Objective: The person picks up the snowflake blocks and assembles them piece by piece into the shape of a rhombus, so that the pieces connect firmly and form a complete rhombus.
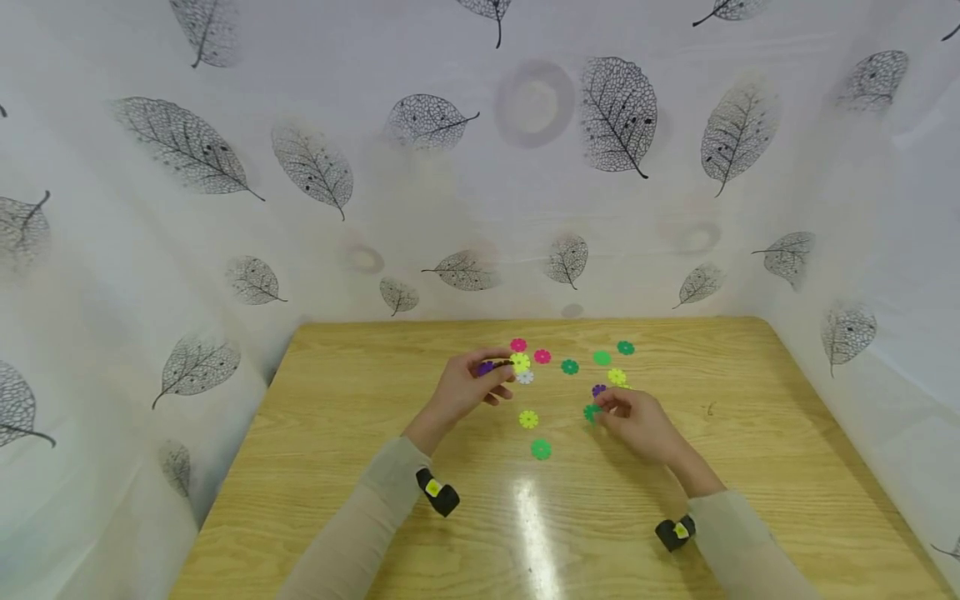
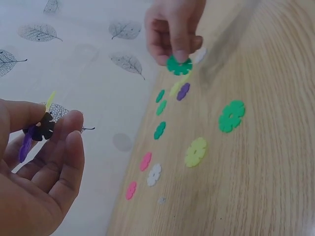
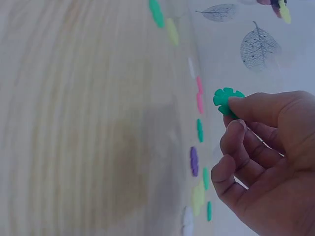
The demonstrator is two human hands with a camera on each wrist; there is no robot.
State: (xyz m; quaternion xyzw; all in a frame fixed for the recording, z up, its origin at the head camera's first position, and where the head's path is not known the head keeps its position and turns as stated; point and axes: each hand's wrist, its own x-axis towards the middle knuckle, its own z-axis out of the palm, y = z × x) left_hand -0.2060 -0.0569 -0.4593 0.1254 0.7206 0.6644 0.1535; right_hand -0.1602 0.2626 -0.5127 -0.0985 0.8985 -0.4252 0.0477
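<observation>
My left hand (image 1: pixel 459 388) holds a small joined cluster of flower-shaped plastic discs above the table. In the left wrist view a purple disc (image 2: pixel 25 145), a dark disc (image 2: pixel 46 129) and a yellow disc (image 2: pixel 50 100) stand at angles to one another between thumb and fingers. To the right, my right hand (image 1: pixel 641 423) pinches a green flower-shaped disc (image 3: pixel 225 100) by its edge, between thumb and index finger. The other fingers of that hand are loosely curled. Beneath it, a purple disc (image 1: pixel 598 390) lies on the table.
Loose discs lie about the wooden table (image 1: pixel 337 500): a yellow one (image 1: pixel 528 419) and a light green one (image 1: pixel 541 450) nearer me, a white one (image 1: pixel 526 377), two pink ones (image 1: pixel 542 357) and several green and yellow ones farther back. A leaf-printed curtain (image 1: pixel 480 192) surrounds the table.
</observation>
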